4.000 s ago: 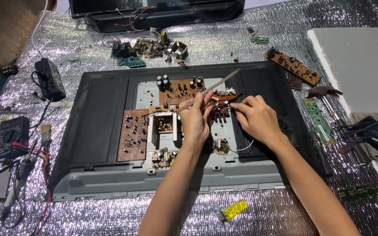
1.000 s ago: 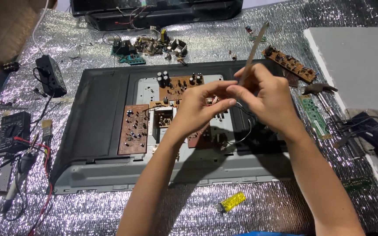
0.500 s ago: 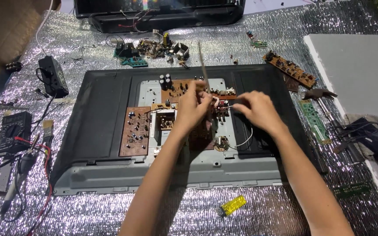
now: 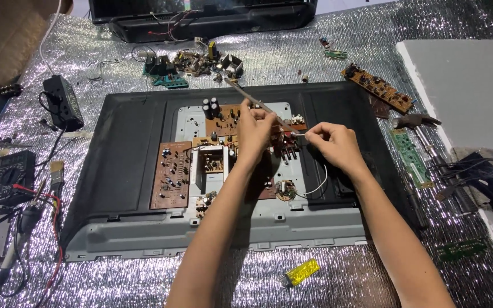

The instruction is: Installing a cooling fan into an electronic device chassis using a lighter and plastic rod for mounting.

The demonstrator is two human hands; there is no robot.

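Foreground: a small yellow translucent plastic piece [image 4: 299, 272] lies on the crinkled silver foil mat [image 4: 338, 54], just in front of the dark flat television back panel [image 4: 124, 142].
My right hand [image 4: 335, 145]: fingers pressed together, pinching a thin white wire [image 4: 318, 185] that loops down to the boards.
My left hand [image 4: 255, 130]: fingers closed around a long slim metal tool [image 4: 246, 94], its shaft slanting up and left, its tip beside my right fingertips.
Work area: brown circuit boards [image 4: 170, 174] on the panel's grey metal plate, under both hands.
Left margin: black multimeter [image 4: 12, 175] with red lead.
Far edge: loose scrap components [image 4: 192, 63]; long brown circuit strip [image 4: 378, 86] at right.
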